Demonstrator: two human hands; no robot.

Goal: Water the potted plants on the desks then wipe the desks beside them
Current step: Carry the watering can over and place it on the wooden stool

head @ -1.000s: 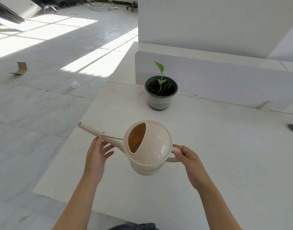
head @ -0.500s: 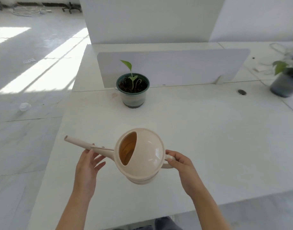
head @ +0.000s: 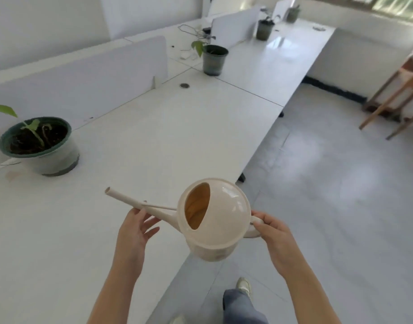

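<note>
Head view: the watering can (head: 214,218) hangs near-level over the tabletop (head: 154,141) edge, well right of the nearest pot (head: 37,146), right hand (head: 275,239) fingers curled round its handle (head: 255,222), left hand (head: 133,232) fingers loosely spread under the spout (head: 130,201), likely steadying against spills, long axis handle-to-spout pointing leftward toward that pot's side.

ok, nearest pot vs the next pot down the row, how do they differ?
The nearest pot is squat, with a green rim and pale wall; the next pot is taller, narrower and dark all over. The nearest pot holds a small upright seedling; the next pot's plant hangs a leaf over its left rim. Both stand upright on the white desks.
</note>
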